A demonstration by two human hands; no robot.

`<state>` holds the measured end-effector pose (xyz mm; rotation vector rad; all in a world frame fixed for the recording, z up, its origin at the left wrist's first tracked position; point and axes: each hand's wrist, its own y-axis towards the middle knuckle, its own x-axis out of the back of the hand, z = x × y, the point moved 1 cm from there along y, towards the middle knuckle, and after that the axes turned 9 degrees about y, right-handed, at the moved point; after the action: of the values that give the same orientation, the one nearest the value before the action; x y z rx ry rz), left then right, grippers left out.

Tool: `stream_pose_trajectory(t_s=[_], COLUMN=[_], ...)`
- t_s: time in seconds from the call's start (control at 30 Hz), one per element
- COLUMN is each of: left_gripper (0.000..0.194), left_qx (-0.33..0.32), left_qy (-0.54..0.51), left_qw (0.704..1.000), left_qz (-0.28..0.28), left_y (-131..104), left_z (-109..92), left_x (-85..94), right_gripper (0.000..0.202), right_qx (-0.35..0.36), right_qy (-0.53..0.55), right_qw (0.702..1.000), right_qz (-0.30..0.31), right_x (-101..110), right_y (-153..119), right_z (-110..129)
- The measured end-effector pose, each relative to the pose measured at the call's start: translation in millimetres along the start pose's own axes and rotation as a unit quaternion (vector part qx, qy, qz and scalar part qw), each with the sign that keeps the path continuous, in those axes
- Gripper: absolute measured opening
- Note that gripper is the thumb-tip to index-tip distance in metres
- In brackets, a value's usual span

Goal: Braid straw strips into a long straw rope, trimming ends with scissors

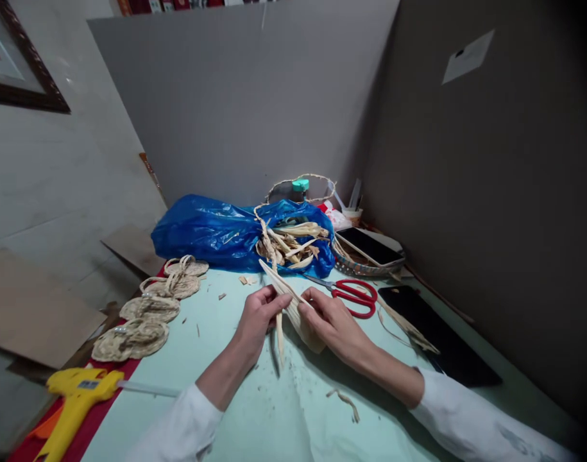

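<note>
A pale dried husk (pixel 297 317) slants between my two hands above the table. My left hand (pixel 260 316) pinches its left edge between thumb and fingers, where a narrow strip (pixel 280 340) also hangs down. On the other edge, my right hand (pixel 332 321) grips the husk with closed fingers. Just behind, a twisted husk cord (pixel 270 240) rises from the work and loops back over a blue plastic bag (pixel 206 231). More dried husks (pixel 293 247) fill the bag's open mouth. Red-handled scissors (pixel 355 296) lie right behind my right hand.
Several woven pieces (pixel 149 309) line the left edge, near a yellow glue gun (pixel 79 391). On the right are a black flat object (pixel 442 337), loose husk strips (pixel 408 324) and a phone (pixel 370 246) on a basket (pixel 358 266). Grey panels (pixel 245 96) stand behind.
</note>
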<state>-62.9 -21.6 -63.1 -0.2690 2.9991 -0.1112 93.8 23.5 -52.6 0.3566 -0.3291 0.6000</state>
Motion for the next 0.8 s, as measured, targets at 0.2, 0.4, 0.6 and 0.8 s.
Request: stream_pose_trajectory(t_s=[0.2, 0.4, 0.6, 0.8], left_gripper=[0.036, 0.029, 0.028, 0.032], left_qx=[0.014, -0.001, -0.011, -0.026], left_qy=[-0.006, -0.013, 0.016, 0.066], left_qw=[1.0, 1.0, 1.0, 0.997], left_qz=[0.004, 0.022, 0.02, 0.007], left_y=[-1.9, -2.0, -1.3, -3.7], left_z=[-0.8, -0.2, 4.1, 0.3], left_x=[-0.8, -2.5, -1.3, -4.1], right_gripper=[0.024, 0.024, 0.027, 0.026], right_qx=[0.019, 0.002, -0.06, -0.051], right_qy=[0.022, 0.07, 0.186, 0.2], right_qw=[0.999, 0.998, 0.981, 0.978], right_qz=[-0.034, 0.007, -0.014, -0.007], right_x=[6.3, 4.0, -0.7, -4.7], right_y=[-1.1, 5.3, 5.9, 5.3], right_z=[4.5, -0.8, -6.8, -10.0])
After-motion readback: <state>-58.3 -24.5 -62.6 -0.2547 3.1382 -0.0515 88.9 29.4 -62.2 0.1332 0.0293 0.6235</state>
